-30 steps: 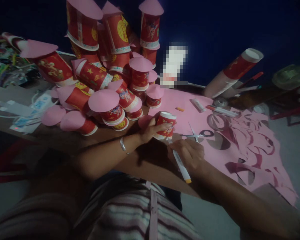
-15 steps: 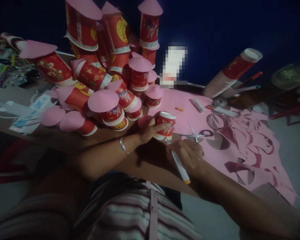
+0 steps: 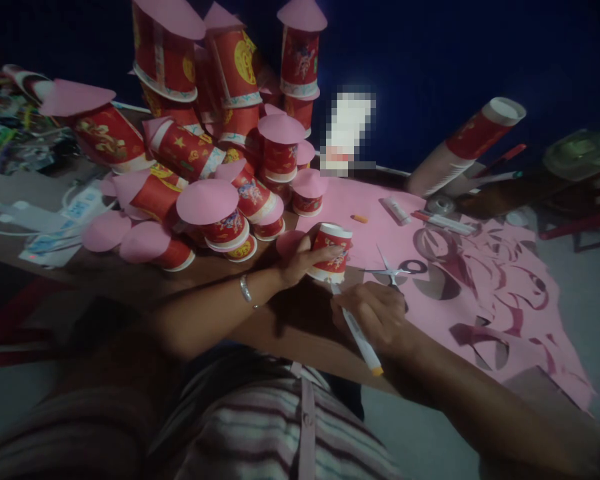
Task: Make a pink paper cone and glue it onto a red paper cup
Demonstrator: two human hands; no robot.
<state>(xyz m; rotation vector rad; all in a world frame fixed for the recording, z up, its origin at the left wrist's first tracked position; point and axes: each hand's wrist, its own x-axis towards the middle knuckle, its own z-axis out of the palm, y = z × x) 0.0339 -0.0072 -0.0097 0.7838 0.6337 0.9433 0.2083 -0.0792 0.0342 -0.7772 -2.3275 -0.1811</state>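
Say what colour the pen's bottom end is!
The pen's end looks orange-yellow, best in head view.

Red cup in left hand, white marker in right.
Cup (image 3: 334, 239): printed, white at both ends, slightly tilted. Marker (image 3: 360, 335): slanted, orange end toward wearer, other end at cup's lower edge; contact unclear.

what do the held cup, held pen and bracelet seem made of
Held cup: probably paper, printed red, from its matte-looking wall and pale rim. Held pen: likely plastic, smooth white barrel with an orange end. Bracelet: seemingly metal, silvery, from its bright glints.
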